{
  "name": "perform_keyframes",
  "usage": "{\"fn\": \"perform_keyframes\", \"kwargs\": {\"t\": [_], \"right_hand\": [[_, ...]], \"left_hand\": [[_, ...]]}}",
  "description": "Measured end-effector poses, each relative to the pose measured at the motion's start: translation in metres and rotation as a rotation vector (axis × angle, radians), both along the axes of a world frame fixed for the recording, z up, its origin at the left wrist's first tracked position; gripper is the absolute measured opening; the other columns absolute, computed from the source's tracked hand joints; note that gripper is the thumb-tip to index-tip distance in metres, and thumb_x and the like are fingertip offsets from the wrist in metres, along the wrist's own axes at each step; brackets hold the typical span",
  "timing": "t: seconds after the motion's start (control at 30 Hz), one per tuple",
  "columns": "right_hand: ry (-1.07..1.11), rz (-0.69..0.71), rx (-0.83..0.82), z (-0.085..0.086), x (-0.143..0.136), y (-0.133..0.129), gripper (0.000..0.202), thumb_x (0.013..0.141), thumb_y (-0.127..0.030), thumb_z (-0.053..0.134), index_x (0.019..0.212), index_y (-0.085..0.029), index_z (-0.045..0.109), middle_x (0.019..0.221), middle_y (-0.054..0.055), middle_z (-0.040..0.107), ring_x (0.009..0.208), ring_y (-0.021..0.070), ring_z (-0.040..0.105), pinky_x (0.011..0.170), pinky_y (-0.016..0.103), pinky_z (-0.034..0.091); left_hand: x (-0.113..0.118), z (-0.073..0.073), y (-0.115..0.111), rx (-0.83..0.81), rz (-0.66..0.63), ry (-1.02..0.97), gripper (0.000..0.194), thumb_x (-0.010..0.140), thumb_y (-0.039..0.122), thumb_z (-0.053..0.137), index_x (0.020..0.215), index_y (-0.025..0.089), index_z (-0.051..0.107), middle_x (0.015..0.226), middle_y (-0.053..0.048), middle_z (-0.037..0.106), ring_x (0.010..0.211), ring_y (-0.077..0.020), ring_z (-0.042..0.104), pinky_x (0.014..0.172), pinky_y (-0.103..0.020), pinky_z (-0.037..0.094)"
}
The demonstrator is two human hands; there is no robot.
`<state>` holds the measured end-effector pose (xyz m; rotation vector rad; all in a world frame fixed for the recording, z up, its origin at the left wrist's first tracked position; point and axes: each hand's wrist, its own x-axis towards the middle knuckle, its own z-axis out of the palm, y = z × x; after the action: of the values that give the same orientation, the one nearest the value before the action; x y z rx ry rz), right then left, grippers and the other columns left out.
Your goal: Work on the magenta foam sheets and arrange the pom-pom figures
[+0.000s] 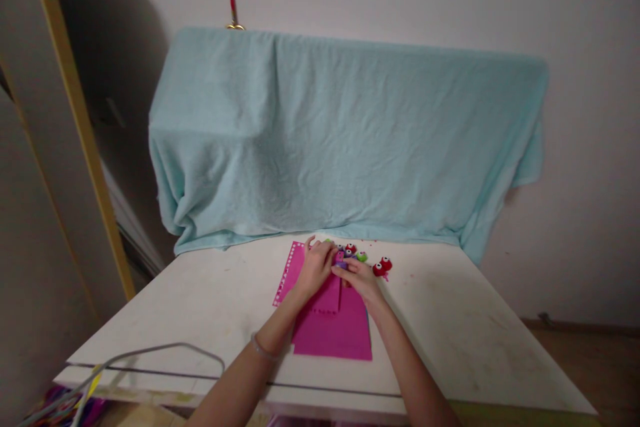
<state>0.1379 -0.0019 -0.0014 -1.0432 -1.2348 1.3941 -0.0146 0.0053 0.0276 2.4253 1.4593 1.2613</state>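
Both hands meet over bright pink sheets on a white table. My right hand (361,276) pinches a small purple piece (341,265) with pink at its top, whose exact kind I cannot make out. Right beside it, my left hand (317,265) has its fingers bent toward the same piece and touches it or the sheet there; which one is hidden. Rows of small holes run along the edges of the upper pink sheet (330,299). A plain pink sheet (333,337) lies partly under it. Small red figures (384,264) with white eye-like spots lie beyond my right hand.
More small red, purple and green pieces (362,257) sit behind the hands, with tiny pink scraps around. A light blue cloth (350,140) hangs behind the white table (440,333). A grey metal loop (165,347) crosses the front left edge.
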Motion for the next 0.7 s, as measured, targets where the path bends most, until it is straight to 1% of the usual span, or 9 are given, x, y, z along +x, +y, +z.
{"fn": "perform_keyframes", "kwargs": {"t": [0.1,0.17,0.23,0.33,0.47,0.53,0.7], "right_hand": [[-0.021,-0.002,0.014,0.001,0.000,-0.001,0.042,0.061,-0.044,0.082,0.089,-0.016,0.069,0.061,-0.002,0.063,0.041,0.0065,0.039,0.041,0.021,0.026],[-0.031,-0.010,0.017,0.004,0.000,-0.002,0.041,0.060,-0.044,0.082,0.088,-0.017,0.069,0.060,-0.003,0.062,0.041,0.0067,0.039,0.041,0.022,0.025],[-0.036,-0.029,0.015,0.007,0.000,-0.003,0.040,0.059,-0.043,0.082,0.086,-0.017,0.070,0.061,-0.002,0.063,0.043,0.0081,0.042,0.042,0.022,0.028],[-0.045,-0.051,0.011,0.011,-0.001,-0.005,0.035,0.058,-0.041,0.083,0.082,-0.018,0.070,0.066,-0.001,0.066,0.051,0.0118,0.051,0.046,0.023,0.035],[-0.002,-0.051,0.037,0.011,-0.002,-0.004,0.033,0.058,-0.038,0.084,0.081,-0.019,0.070,0.076,0.001,0.070,0.068,0.0167,0.062,0.061,0.025,0.046],[0.023,-0.044,0.049,0.009,-0.002,-0.003,0.034,0.058,-0.037,0.084,0.083,-0.018,0.070,0.078,0.002,0.071,0.073,0.0174,0.064,0.068,0.027,0.048],[0.063,-0.028,0.060,0.005,-0.002,-0.001,0.036,0.061,-0.034,0.084,0.089,-0.018,0.070,0.086,0.002,0.072,0.079,0.0175,0.065,0.076,0.028,0.048]], "left_hand": [[0.000,-0.002,0.002,-0.014,-0.002,-0.020,0.019,0.096,0.023,0.041,0.089,0.023,0.058,0.088,0.001,0.067,0.088,-0.0154,0.059,0.110,-0.045,0.026],[0.000,-0.002,0.003,-0.031,-0.005,-0.031,0.019,0.096,0.024,0.041,0.089,0.023,0.058,0.089,0.001,0.067,0.089,-0.0155,0.059,0.110,-0.045,0.026],[0.000,-0.002,0.003,-0.047,-0.013,-0.036,0.019,0.096,0.024,0.041,0.089,0.023,0.058,0.089,0.001,0.067,0.089,-0.0156,0.059,0.110,-0.045,0.026],[0.000,-0.001,0.003,-0.057,-0.020,-0.044,0.019,0.096,0.024,0.040,0.090,0.023,0.059,0.091,0.001,0.068,0.091,-0.0155,0.060,0.111,-0.044,0.026],[0.000,-0.002,0.004,-0.067,-0.020,-0.054,0.019,0.096,0.024,0.041,0.090,0.024,0.059,0.094,0.001,0.068,0.092,-0.0156,0.060,0.110,-0.044,0.027],[0.000,-0.003,0.004,-0.071,-0.018,-0.062,0.019,0.096,0.025,0.041,0.090,0.024,0.059,0.095,0.001,0.068,0.092,-0.0158,0.060,0.110,-0.044,0.027],[0.001,-0.004,0.005,-0.066,-0.012,-0.094,0.020,0.096,0.025,0.041,0.091,0.025,0.060,0.096,0.001,0.069,0.094,-0.0160,0.061,0.110,-0.043,0.028]]}}
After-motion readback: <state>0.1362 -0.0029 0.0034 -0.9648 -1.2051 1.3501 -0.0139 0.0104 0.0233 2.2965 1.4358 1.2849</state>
